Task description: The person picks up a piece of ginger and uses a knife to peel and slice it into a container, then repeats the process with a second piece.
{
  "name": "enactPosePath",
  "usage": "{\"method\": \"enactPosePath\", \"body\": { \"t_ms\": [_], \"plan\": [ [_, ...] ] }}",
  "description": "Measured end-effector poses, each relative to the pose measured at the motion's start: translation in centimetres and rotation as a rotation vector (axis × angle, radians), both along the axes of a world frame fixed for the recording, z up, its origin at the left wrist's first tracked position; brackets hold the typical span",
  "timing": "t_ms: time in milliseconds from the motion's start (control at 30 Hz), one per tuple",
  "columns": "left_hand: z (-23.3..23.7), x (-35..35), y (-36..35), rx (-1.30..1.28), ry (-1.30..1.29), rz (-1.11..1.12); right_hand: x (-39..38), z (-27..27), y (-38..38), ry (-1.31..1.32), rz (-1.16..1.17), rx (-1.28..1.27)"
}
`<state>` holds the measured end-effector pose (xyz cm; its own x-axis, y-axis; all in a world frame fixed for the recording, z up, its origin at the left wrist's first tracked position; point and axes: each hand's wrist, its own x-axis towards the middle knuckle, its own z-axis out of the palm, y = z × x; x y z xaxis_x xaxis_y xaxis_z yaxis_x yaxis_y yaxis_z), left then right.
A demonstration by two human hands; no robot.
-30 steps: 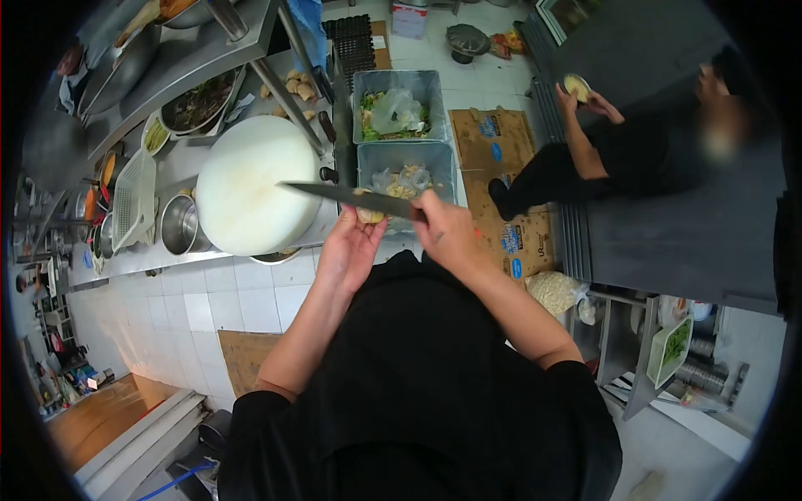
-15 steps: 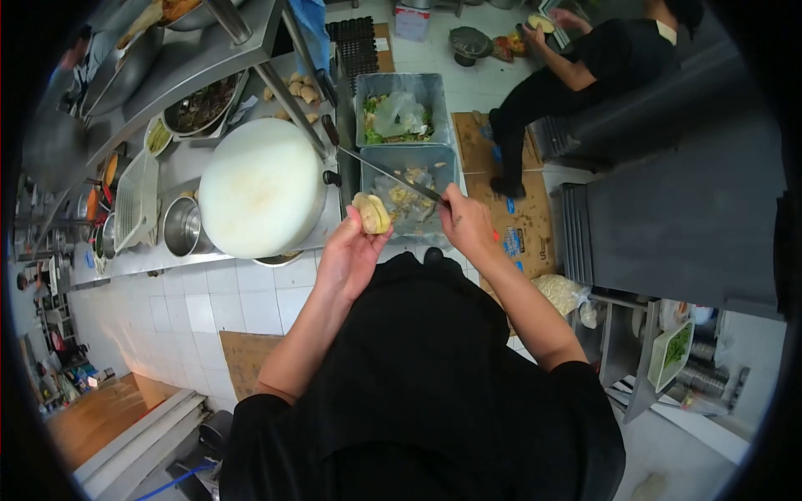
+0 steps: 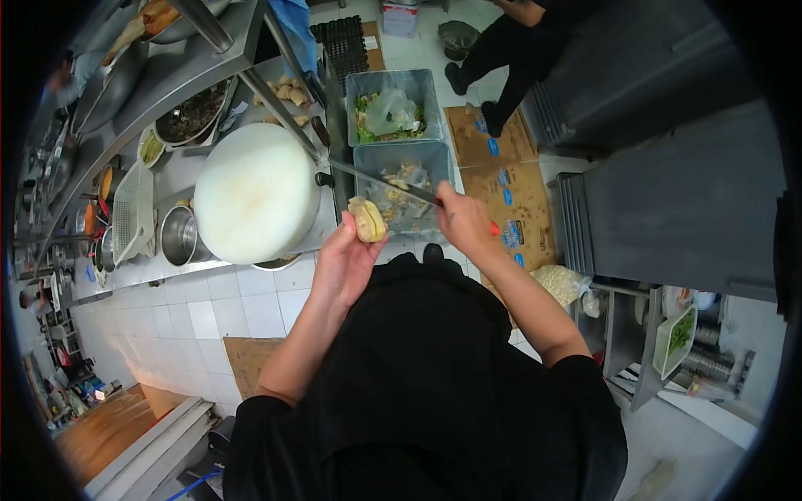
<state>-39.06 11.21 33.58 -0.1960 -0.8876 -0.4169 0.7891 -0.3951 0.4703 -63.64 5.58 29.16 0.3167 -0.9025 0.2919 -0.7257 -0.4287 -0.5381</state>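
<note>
My left hand (image 3: 342, 257) holds a partly peeled, pale yellow piece of ginger (image 3: 366, 220) between thumb and fingers, just beyond my apron. My right hand (image 3: 464, 220) is closed round the handle of a long knife (image 3: 386, 183). Its narrow blade points to the upper left, apart from the ginger. Below the blade stands a grey plastic bin (image 3: 445, 167) with a clear bag and pale peelings inside. More knobbly ginger pieces (image 3: 288, 91) lie on the steel counter (image 3: 171, 196) at the left.
A thick round white cutting board (image 3: 256, 194) sits on the counter beside a steel pot (image 3: 182, 235) and a white basket (image 3: 134, 210). A second bin (image 3: 430, 96) holds green scraps. Flattened cardboard (image 3: 526, 200) covers floor at the right. A co-worker (image 3: 510, 54) in black stands farther off.
The view has shifted, and the co-worker now appears higher, partly out of frame. The ginger is turned slightly in my left hand. My right hand keeps its grip on the knife.
</note>
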Motion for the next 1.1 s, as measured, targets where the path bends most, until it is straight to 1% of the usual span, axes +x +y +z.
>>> {"method": "enactPosePath", "body": {
  "t_ms": [33, 167, 233, 267, 300, 367, 400, 433, 467, 500, 567, 600, 633, 700, 733, 800, 900, 933, 967, 1033, 1100],
  "plan": [
    [0.0, 0.1, -0.2, -0.006, 0.002, 0.007, -0.6, -0.4, -0.4, 0.05, -0.085, 0.064],
    [-1.0, 0.0, -0.1, -0.042, 0.02, -0.006, 2.0, 3.0, 1.5, 0.027, -0.068, 0.093],
    [-1.1, -0.2, -0.4, -0.056, 0.031, 0.002, 4.0, 5.8, 2.1, -0.095, 0.082, 0.006],
    [-0.9, -0.4, -0.4, -0.036, 0.033, 0.037, 4.7, 6.8, 2.3, -0.153, 0.124, -0.033],
    [-0.7, -0.4, -0.4, -0.017, 0.035, 0.072, 4.9, 7.0, 2.3, -0.157, 0.123, -0.032],
    [-1.1, 0.3, -0.1, 0.01, 0.059, 0.052, 5.0, 7.0, 2.3, -0.111, 0.172, -0.115],
    [-1.1, 0.5, 0.1, -0.018, 0.021, 0.017, 4.3, 5.6, 1.8, -0.07, 0.124, -0.073],
    [-0.9, 0.6, 0.4, -0.047, -0.015, -0.019, 3.0, 3.1, 1.0, -0.028, 0.074, -0.03],
    [-0.1, 0.4, 0.5, -0.025, -0.025, -0.014, 1.5, 0.6, 0.2, 0.155, -0.055, 0.119],
    [0.3, 0.3, 0.5, -0.031, -0.024, -0.011, 0.4, 0.4, 0.2, 0.157, -0.053, 0.113],
    [0.7, 0.2, 0.8, 0.043, -0.056, -0.002, -0.6, 0.3, 0.5, 0.069, -0.101, 0.18],
    [0.5, 0.3, 1.1, 0.052, -0.058, 0.005, 0.2, 1.0, 1.1, 0.03, -0.081, 0.123],
    [0.1, 0.2, 0.9, 0.066, -0.023, 0.017, 1.2, 2.0, 1.7, 0.028, -0.083, 0.128],
    [-0.5, -0.1, 0.5, 0.073, 0.013, 0.019, 3.5, 4.9, 2.3, -0.125, 0.088, 0.038],
    [-0.7, -0.2, 0.6, 0.069, 0.001, 0.02, 4.3, 5.8, 2.4, -0.127, 0.085, 0.037],
    [-0.4, 0.0, 0.8, 0.035, -0.019, 0.016, 5.6, 6.7, 2.5, -0.126, 0.177, -0.071],
    [-0.3, 0.6, 1.3, 0.013, -0.048, 0.028, 3.5, 4.3, 1.2, -0.079, 0.175, -0.031],
    [-0.2, 1.0, 1.2, -0.002, -0.038, -0.018, 2.3, 1.3, 0.5, 0.027, 0.069, -0.049],
    [0.0, 0.9, 1.2, -0.006, -0.036, -0.015, 1.0, 0.7, 0.4, 0.028, 0.071, -0.053],
    [0.2, 0.9, 1.4, -0.008, -0.095, -0.01, -0.8, 0.3, 0.0, 0.139, -0.058, 0.092],
    [-0.7, 1.1, 1.4, 0.01, -0.091, 0.001, 0.4, 2.1, 1.0, 0.094, -0.047, 0.106]
  ]
}}
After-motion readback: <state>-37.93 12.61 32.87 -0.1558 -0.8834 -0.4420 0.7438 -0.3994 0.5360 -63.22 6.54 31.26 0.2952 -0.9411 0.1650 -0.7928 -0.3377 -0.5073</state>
